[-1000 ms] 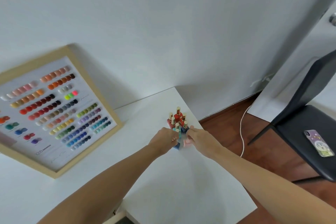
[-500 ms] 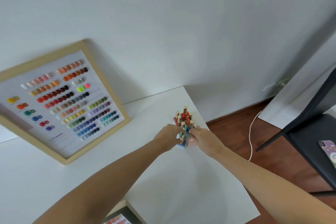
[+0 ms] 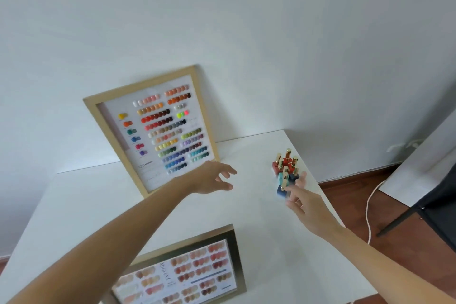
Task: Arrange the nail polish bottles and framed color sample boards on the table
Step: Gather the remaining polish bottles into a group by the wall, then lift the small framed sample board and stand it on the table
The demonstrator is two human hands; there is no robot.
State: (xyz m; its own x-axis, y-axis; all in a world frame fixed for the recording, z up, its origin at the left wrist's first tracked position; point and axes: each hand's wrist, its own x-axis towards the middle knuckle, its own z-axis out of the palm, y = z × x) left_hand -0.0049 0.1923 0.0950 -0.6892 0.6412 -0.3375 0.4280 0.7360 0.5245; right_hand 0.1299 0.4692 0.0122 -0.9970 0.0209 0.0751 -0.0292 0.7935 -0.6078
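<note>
Both hands have come off the cluster of nail polish bottles (image 3: 286,170), which stands upright near the bench's (image 3: 246,207) far right corner. The left hand (image 3: 212,177) now hangs open and empty before the framed colour board (image 3: 153,128) leaning on the wall; the right hand (image 3: 302,198) (fingers spread, holding nothing) hovers just beside the bottles. Bottle grouping looks finished; the flat board (image 3: 182,271) near the front edge likely comes next.

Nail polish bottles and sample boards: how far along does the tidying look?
The nail polish bottles stand clustered near the table's far right corner, and the multicolour board leans upright against the wall; both look placed. Neither hand holds anything: the left hand hovers open near that board, the right hand open beside the bottles. The nude-tone board lying flat at the near edge probably remains.
</note>
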